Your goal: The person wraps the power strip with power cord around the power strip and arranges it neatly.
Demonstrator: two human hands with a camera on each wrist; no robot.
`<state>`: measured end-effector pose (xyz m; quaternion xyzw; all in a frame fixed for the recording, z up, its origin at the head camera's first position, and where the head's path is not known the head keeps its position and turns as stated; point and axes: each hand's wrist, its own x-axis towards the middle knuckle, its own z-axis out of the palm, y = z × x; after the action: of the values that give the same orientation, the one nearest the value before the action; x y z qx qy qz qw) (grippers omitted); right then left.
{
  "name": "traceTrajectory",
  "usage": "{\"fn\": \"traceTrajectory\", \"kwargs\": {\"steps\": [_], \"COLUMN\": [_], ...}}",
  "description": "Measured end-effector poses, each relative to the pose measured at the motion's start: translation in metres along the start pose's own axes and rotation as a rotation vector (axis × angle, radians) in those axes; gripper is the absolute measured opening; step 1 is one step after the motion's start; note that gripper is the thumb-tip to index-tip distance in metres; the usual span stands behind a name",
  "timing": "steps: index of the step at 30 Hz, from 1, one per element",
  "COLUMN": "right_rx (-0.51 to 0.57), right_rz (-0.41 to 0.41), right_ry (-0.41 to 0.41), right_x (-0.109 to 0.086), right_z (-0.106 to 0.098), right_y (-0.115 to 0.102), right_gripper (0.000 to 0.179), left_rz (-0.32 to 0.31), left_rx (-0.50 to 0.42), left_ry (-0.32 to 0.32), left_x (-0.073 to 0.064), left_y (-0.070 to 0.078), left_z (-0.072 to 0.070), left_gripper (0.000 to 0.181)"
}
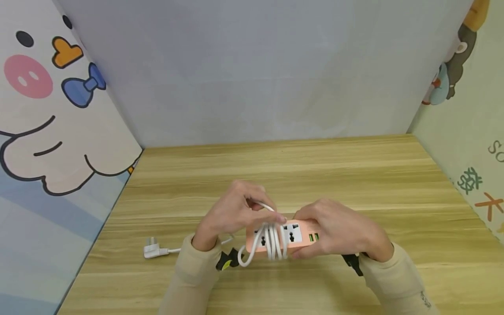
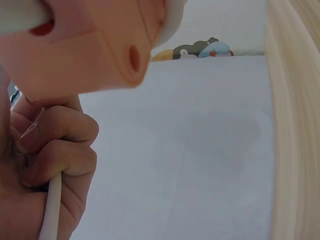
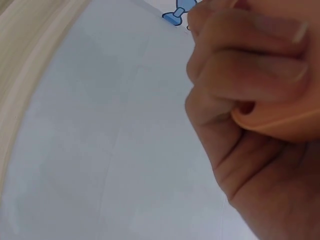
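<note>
An orange-pink power strip (image 1: 305, 227) with white sockets and green USB ports is held above the table. Its white cord (image 1: 272, 240) loops several times around the strip's left half. My right hand (image 1: 338, 225) grips the strip's right end, fingers on the far side and thumb on the near side. My left hand (image 1: 238, 210) pinches the cord at the strip's far edge; in the left wrist view its curled fingers (image 2: 62, 160) close round the cord (image 2: 51, 210). From there the cord runs left to a white plug (image 1: 153, 250) on the table.
The wood-grain table (image 1: 275, 170) meets a pale grey wall (image 1: 252, 78) at the back. A cartoon-printed panel (image 1: 51, 144) stands at the left and another printed panel (image 1: 468, 135) at the right. Dark straps (image 1: 230, 259) show at both wrists.
</note>
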<state>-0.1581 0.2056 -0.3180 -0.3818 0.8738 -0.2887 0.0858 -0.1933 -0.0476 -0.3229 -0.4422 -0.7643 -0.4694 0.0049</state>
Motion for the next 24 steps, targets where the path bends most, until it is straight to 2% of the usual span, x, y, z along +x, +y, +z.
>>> {"fn": "traceTrajectory", "kwargs": {"steps": [4, 12, 18, 24], "right_rx": [0.005, 0.032, 0.021, 0.037], "right_rz": [-0.038, -0.104, -0.138, -0.158], "right_ry": [0.006, -0.001, 0.020, 0.049], "right_x": [-0.001, -0.002, -0.002, -0.003], "right_z": [0.001, 0.001, 0.001, 0.000], "right_y": [0.000, -0.001, -0.001, 0.000], "right_gripper": [0.029, 0.027, 0.026, 0.028], "left_rz": [0.016, 0.011, -0.025, -0.067], "left_rx": [-0.016, -0.082, -0.147, -0.243], "left_ry": [-0.028, -0.054, -0.084, -0.085], "left_x": [0.001, 0.001, 0.003, 0.003], "left_y": [-0.003, -0.005, -0.008, -0.012], "left_z": [0.001, 0.006, 0.008, 0.012], "left_gripper": [0.007, 0.006, 0.003, 0.004]}}
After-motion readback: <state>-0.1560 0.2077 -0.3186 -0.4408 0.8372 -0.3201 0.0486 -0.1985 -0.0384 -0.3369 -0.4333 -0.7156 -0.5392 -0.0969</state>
